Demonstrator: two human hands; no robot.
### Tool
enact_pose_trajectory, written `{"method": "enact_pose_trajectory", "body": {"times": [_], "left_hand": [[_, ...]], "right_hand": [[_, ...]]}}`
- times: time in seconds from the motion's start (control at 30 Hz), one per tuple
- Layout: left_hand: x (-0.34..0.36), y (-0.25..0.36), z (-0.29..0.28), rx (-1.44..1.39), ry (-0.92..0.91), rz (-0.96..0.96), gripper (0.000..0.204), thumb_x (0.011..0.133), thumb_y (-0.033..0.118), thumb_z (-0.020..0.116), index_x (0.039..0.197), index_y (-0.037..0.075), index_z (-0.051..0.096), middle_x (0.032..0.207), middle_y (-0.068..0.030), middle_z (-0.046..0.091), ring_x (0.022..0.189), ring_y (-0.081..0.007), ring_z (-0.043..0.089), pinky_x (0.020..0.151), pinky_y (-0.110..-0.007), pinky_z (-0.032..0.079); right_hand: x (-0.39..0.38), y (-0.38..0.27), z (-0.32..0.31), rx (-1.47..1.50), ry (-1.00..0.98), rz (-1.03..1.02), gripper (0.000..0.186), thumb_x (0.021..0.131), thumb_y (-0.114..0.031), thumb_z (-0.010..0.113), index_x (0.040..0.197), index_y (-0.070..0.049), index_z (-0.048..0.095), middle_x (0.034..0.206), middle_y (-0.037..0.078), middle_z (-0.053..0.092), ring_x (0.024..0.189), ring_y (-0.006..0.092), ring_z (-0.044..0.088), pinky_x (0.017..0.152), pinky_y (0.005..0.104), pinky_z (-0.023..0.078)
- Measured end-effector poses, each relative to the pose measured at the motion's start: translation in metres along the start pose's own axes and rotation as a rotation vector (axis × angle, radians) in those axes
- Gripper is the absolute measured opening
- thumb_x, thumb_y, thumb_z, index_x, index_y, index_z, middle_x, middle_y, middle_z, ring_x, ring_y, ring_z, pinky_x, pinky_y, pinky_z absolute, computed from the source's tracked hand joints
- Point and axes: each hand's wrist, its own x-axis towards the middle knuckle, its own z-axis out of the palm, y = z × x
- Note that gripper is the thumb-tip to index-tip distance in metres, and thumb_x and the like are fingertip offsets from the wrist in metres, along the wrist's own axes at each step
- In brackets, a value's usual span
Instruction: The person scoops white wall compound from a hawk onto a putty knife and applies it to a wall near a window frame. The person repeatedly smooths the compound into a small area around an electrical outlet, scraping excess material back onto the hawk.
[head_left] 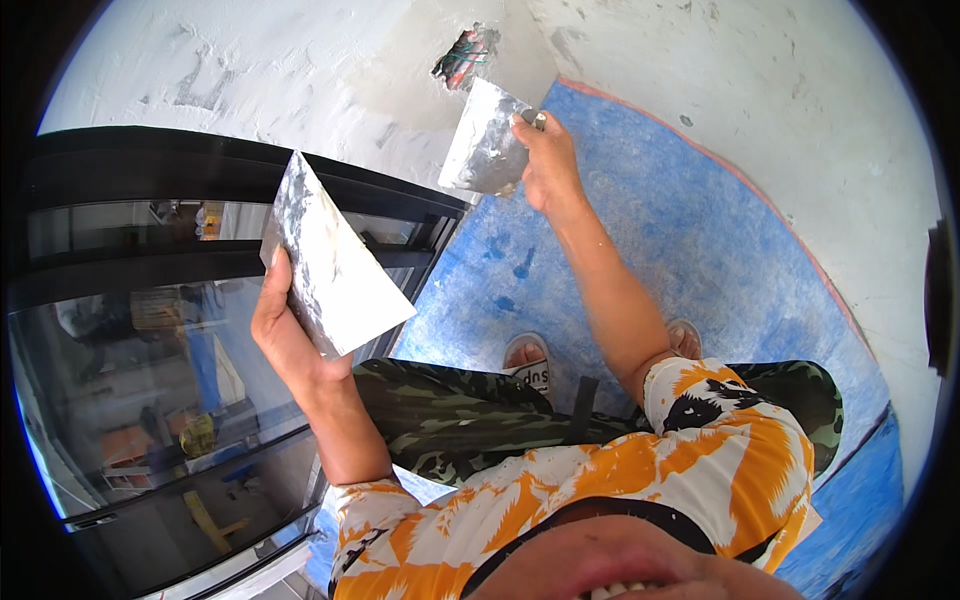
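Note:
My left hand [285, 310] is closed on a flat metal plastering trowel [325, 265] whose upper face is smeared with white plaster. Its thumb lies along the left edge; the other fingers and any handle are hidden underneath. My right hand [550, 165] grips a broad-bladed putty knife [488, 140], also coated with whitish plaster, and holds it up near the wall [330, 80]. Just beyond that blade, a ragged hole [466, 60] in the wall shows reddish and green wires or tubes. Whether the blade touches the wall, I cannot tell.
To the left runs a black-framed glass window or door [150, 300], with cluttered objects behind it. Blue sheeting [640, 250] covers the floor under my sandalled feet [527, 355]. Another grey plastered wall [800, 130] rises on the right, meeting the first in a corner.

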Motion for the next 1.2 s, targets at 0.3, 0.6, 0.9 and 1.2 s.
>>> {"method": "enact_pose_trajectory", "body": {"times": [0.3,0.6,0.9,1.2], "left_hand": [[-0.009,0.007,-0.02,0.012,-0.027,0.019,0.033,0.097,0.013,0.051,0.125,-0.005,0.055,0.114,-0.0152,0.067,0.095,-0.0257,0.07,0.082,-0.038,0.059],[-0.013,0.011,-0.034,0.028,0.001,0.037,0.035,0.097,0.014,0.052,0.125,-0.005,0.055,0.115,-0.0154,0.067,0.096,-0.0246,0.07,0.083,-0.037,0.059],[-0.009,0.009,-0.032,0.014,0.026,0.045,0.033,0.097,0.015,0.053,0.124,-0.004,0.057,0.114,-0.0141,0.067,0.093,-0.0243,0.07,0.081,-0.036,0.058],[0.002,0.003,-0.031,0.073,0.042,0.123,0.033,0.097,0.016,0.053,0.123,-0.004,0.057,0.114,-0.0134,0.067,0.095,-0.0241,0.069,0.083,-0.037,0.057]], "right_hand": [[0.019,0.051,0.055,-0.916,0.309,-0.926,0.034,0.084,-0.003,0.061,0.118,-0.002,0.066,0.098,0.01,0.063,0.085,0.0244,0.059,0.082,0.0373,0.047],[0.012,0.111,0.086,-0.933,0.124,-1.197,0.05,0.073,0.007,0.06,0.121,-0.005,0.064,0.106,0.014,0.057,0.094,0.0334,0.051,0.087,0.0407,0.042],[0.011,0.085,0.052,-0.734,0.207,-0.974,0.038,0.087,0.001,0.057,0.124,-0.004,0.063,0.112,0.017,0.064,0.101,0.0324,0.058,0.091,0.0405,0.047],[-0.037,0.082,0.124,-0.94,0.02,-1.122,0.037,0.08,-0.001,0.062,0.117,0.0,0.064,0.11,0.018,0.062,0.095,0.0357,0.056,0.082,0.0434,0.047]]}}
